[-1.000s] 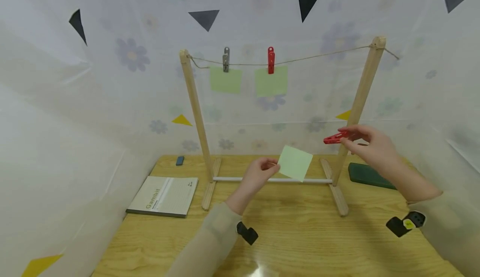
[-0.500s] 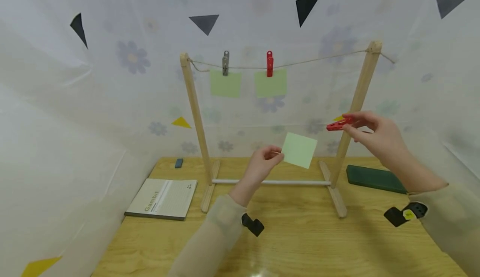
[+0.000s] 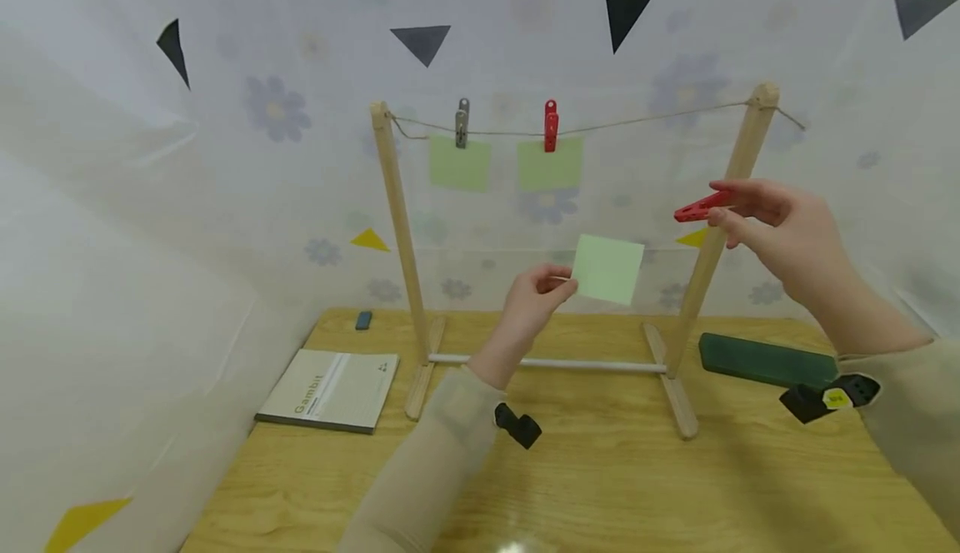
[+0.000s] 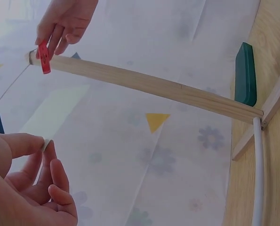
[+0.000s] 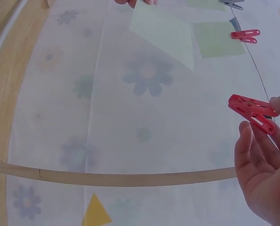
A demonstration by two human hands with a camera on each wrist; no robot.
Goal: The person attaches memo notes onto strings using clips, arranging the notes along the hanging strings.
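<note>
In the head view my left hand (image 3: 534,303) pinches the left edge of a pale green paper square (image 3: 608,270), held in the air below the string. My right hand (image 3: 787,236) grips a red clothespin (image 3: 701,206) by its handle end, in front of the right wooden post; its nose points left. In the right wrist view the clothespin (image 5: 252,112) sits between thumb and fingers. A string (image 3: 645,122) runs between two posts. From it hang two green paper squares, one under a grey clothespin (image 3: 462,124), the other under a second red clothespin (image 3: 551,127).
The wooden stand's right post (image 3: 738,153) and white crossbar (image 3: 592,365) stand on the table (image 3: 600,470). A notebook (image 3: 330,391) lies at left, with a small blue block (image 3: 363,321) behind it. A dark green case (image 3: 765,359) lies at right.
Both hands have risen, the left with the paper square and the right with the red clothespin. The paper has also shifted slightly right. The hanging squares stay on the string.
</note>
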